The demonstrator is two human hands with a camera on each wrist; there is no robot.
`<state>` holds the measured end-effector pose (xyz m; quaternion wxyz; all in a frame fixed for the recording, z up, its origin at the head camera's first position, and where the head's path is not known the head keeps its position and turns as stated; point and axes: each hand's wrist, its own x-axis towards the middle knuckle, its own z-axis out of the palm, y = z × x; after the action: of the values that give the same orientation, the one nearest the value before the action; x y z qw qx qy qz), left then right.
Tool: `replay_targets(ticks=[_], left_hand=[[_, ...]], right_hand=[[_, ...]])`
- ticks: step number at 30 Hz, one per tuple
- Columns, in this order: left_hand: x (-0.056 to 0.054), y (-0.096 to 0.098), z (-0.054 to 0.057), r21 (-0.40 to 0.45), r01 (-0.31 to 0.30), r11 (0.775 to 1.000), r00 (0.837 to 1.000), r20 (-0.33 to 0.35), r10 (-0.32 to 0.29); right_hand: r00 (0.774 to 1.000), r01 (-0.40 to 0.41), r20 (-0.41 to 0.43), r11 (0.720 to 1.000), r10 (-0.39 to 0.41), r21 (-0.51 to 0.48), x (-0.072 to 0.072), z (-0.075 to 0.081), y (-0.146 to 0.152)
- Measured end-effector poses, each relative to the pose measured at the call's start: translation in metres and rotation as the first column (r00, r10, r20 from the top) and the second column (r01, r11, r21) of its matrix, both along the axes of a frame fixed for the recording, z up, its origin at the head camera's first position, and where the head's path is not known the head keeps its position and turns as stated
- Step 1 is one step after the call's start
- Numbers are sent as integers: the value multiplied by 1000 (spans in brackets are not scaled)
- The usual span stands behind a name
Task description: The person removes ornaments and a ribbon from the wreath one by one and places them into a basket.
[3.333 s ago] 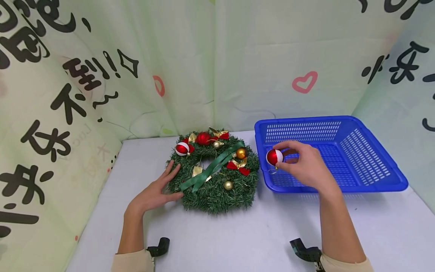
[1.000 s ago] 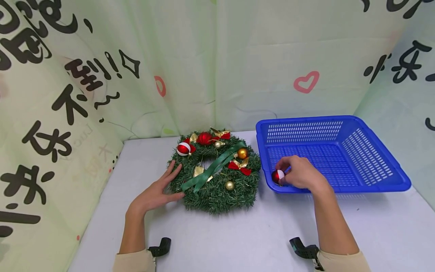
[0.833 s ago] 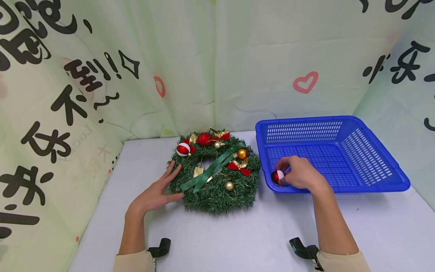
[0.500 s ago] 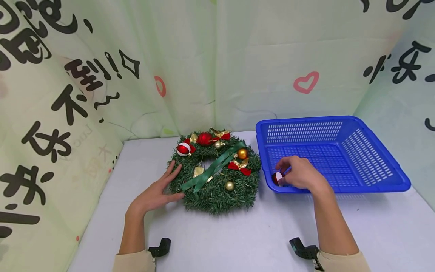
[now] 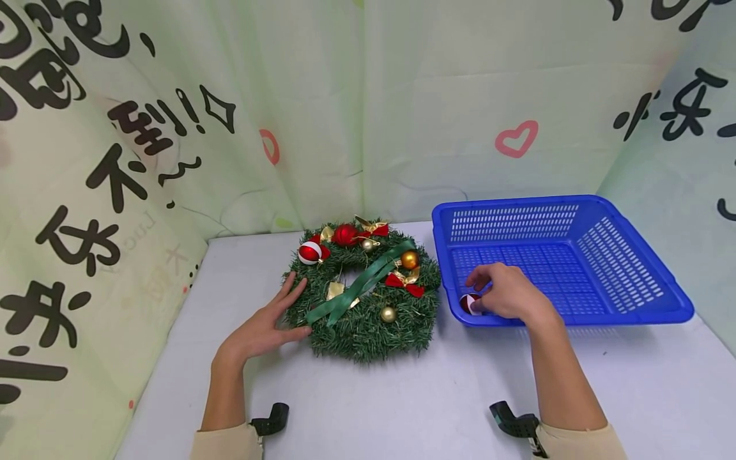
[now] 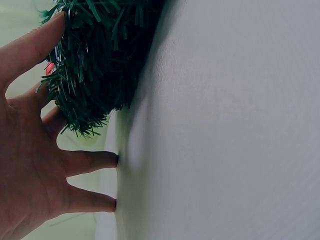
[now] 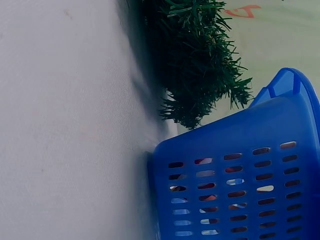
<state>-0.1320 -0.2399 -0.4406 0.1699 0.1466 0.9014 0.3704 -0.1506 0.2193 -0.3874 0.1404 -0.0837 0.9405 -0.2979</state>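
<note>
A green wreath [image 5: 368,338] lies on the table, trimmed with baubles, red and gold bows and a dark green ribbon [image 5: 362,281]. My left hand [image 5: 261,329] rests against its left side, fingers spread. In the left wrist view, the thumb and some fingers of my left hand [image 6: 30,160] touch the wreath's needles [image 6: 95,60], while two fingertips meet the table. My right hand [image 5: 512,294] reaches into the near left corner of the blue basket [image 5: 638,316], with curled fingers and thumb at a red and white bauble [image 5: 469,304]. The fingers partly hide the bauble.
A white table [image 5: 391,409] carries both wreath and basket, which stand close side by side. A pale green printed curtain [image 5: 425,115] closes off the back and sides. The basket's slotted wall [image 7: 225,150] screens the right hand in the right wrist view.
My right hand has lowered the red and white bauble from above the basket's left side into its near left corner. Lately the bauble has sunk and turned slightly. The left hand keeps its place.
</note>
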Motion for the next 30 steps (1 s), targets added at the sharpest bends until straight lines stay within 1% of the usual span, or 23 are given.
replay_targets(ticks=[11,20,30], left_hand=[[1,0,1,-2,-4,1000,1000,-5,4],[2,1,2,0,-4,1000,1000,0,4],[1,1,2,-5,0,1000,1000,-6,0]], right_hand=[[1000,0,3,1000,0,5,0,1,0],[1000,-3,-20,1000,3,3,0,1,0],[998,22,-52,1000,-22,-3,0,2,-1]])
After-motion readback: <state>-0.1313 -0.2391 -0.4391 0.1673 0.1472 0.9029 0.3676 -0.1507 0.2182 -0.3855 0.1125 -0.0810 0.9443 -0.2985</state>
